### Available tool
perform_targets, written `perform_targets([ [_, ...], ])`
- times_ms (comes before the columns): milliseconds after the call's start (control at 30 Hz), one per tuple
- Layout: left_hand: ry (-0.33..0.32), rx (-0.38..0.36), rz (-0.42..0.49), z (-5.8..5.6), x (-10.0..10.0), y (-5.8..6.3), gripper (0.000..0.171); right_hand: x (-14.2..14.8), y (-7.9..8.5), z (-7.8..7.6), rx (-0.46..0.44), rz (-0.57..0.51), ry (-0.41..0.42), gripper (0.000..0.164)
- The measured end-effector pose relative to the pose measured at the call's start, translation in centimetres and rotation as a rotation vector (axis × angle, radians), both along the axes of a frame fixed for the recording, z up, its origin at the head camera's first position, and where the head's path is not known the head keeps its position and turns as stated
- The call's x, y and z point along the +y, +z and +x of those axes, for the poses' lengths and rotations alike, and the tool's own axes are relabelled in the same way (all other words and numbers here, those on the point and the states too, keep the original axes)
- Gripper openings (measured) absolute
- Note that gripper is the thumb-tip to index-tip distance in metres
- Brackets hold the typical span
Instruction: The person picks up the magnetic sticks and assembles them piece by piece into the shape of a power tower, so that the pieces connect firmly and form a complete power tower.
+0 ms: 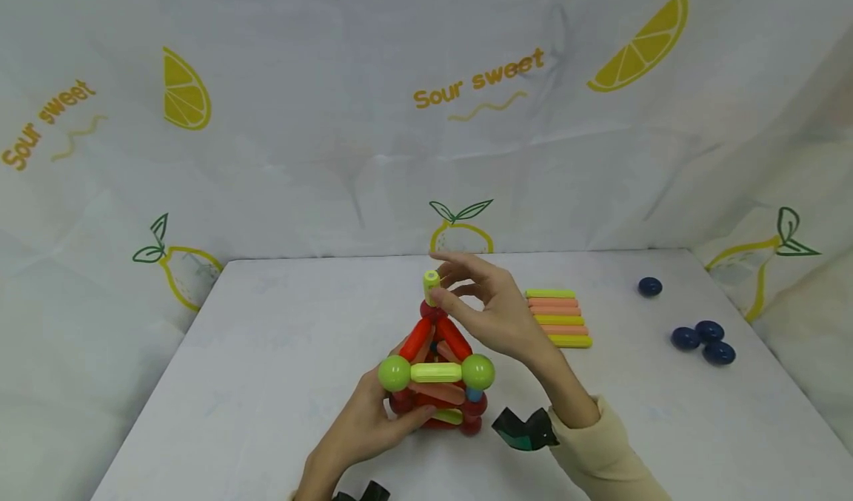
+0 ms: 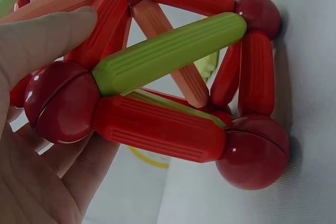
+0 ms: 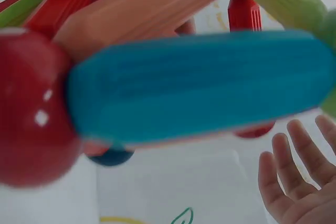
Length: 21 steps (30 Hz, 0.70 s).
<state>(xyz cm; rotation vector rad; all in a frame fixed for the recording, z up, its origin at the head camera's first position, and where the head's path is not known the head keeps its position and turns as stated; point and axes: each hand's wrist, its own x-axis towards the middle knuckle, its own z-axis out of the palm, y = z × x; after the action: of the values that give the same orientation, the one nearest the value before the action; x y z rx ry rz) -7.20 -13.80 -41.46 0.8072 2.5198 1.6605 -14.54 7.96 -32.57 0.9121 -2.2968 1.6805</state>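
Note:
A stick-and-ball toy structure stands on the table, built of red, orange, blue and green sticks joined by dark red and green balls. My left hand grips its left side, the thumb along the front and the other fingers behind. In the left wrist view, the thumb lies over a red stick. On the structure's peak, a yellow-green stick stands upright on a dark red ball. My right hand touches this stick with its thumb, fingers spread and fairly straight.
Right of the structure lies a row of yellow and orange sticks. Farther right are several dark blue balls, one apart from the others. A white cloth with lemon prints hangs behind the table.

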Motion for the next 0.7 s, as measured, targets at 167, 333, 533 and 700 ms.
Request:
perform_targets([
  [167, -0.020, -0.018, 0.009, 0.0, 0.0, 0.0, 0.069, 2.2, -2.6, -1.1, 0.009, 0.118, -0.186, 0.030],
  [333, -0.023, -0.027, 0.009, 0.1, -0.1, 0.1, 0.066, 4.4, -6.8, -1.8, -0.051, 0.532, -0.285, 0.020],
  [533, -0.016, -0.046, 0.004, 0.2, 0.0, 0.1, 0.068, 5.3, -9.8, -1.9, -0.208, 0.771, -0.275, 0.022],
  [700, -0.019, -0.043, 0.006, 0.2, 0.0, 0.1, 0.067, 5.5, -10.5, -1.5, -0.232, 0.772, -0.271, 0.026],
])
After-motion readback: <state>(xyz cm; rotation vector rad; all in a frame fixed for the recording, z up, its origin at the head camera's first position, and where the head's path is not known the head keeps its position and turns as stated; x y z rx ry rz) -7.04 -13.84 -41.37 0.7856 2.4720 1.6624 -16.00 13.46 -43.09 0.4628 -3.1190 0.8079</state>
